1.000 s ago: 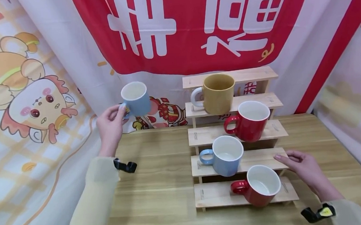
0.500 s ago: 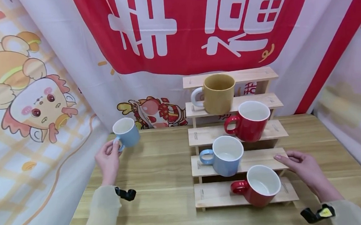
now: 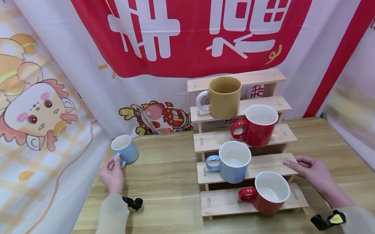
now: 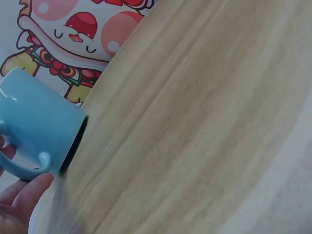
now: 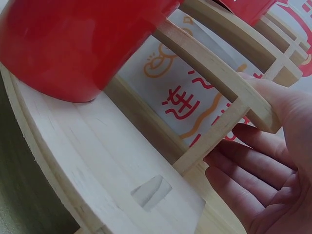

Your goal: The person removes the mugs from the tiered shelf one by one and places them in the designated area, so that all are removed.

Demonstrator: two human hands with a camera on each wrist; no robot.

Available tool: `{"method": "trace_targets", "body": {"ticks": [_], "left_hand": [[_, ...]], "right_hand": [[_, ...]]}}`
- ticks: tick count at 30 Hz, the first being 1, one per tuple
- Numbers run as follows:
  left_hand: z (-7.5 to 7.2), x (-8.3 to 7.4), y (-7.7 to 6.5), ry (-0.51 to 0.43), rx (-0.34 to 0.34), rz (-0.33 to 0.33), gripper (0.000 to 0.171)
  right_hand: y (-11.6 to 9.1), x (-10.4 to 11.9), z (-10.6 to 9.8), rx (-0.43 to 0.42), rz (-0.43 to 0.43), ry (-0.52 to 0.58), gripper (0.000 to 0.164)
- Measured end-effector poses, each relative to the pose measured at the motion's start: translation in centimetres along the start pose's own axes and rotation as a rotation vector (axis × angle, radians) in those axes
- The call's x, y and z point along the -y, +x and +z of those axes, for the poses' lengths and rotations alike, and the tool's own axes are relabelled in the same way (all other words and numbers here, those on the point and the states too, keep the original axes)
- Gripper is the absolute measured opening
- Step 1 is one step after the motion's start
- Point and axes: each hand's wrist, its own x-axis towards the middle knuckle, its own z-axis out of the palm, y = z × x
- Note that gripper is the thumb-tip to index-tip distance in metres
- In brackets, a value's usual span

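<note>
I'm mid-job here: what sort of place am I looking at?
Probably a staged tabletop workspace, though I can't be certain. Printed cloths hang behind and at the sides of a wood-grain table, and a stepped wooden rack on it bears four mugs.

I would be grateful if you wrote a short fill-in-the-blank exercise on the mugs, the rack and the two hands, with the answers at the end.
1. The left hand holds a blue mug by its ____.
2. The wooden rack bears ____ mugs in all.
3. The yellow mug has a ____ handle.
4. The right hand touches the rack's second shelf from the ____.

Missing words: handle; four; white; bottom.
</note>
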Motion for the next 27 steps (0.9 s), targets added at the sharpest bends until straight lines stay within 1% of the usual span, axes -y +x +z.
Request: {"method": "trace_targets", "body": {"ticks": [6, 11, 13, 16, 19, 21, 23, 25, 27], "left_hand": [[0.0, 0.6, 0.8, -0.056, -0.007, -0.023, 0.037], [-0.4, 1.3, 0.8, -0.071, -0.006, -0.037, 0.034], [-0.6, 1.4, 0.7, -0.082, 0.004, -0.039, 0.036], [-0.9, 1.3, 0.6, -0.04, 0.008, -0.037, 0.043], [-1.2, 1.0, 0.5, -0.023, 0.0, -0.05, 0.053], [-1.4, 0.5, 0.4, -0.014, -0.008, -0.046, 0.059], [-1.5, -0.5, 0.3, -0.036, -0.016, -0.018, 0.064], [-1.4, -2.1, 0.2, -0.065, -0.024, 0.029, 0.064], [-1.1, -4.1, 0.0, -0.092, -0.016, 0.06, 0.064]], "right_hand": [[0.2, 0.0, 0.0, 0.0, -0.023, 0.008, 0.051], [0.2, 0.0, 0.0, 0.006, -0.03, 0.023, 0.047], [0.1, -0.1, 0.0, 0.002, -0.031, 0.023, 0.047], [0.2, -0.1, 0.1, 0.002, -0.028, 0.028, 0.047], [0.2, -0.1, 0.1, 0.003, -0.031, 0.036, 0.047], [0.3, -0.1, 0.2, 0.005, -0.036, 0.047, 0.047], [0.3, -0.2, 0.1, 0.007, -0.042, 0.055, 0.044], [0.4, -0.3, 0.1, 0.009, -0.044, 0.064, 0.041], [0.4, -0.3, 0.0, 0.012, -0.048, 0.074, 0.038]]}}
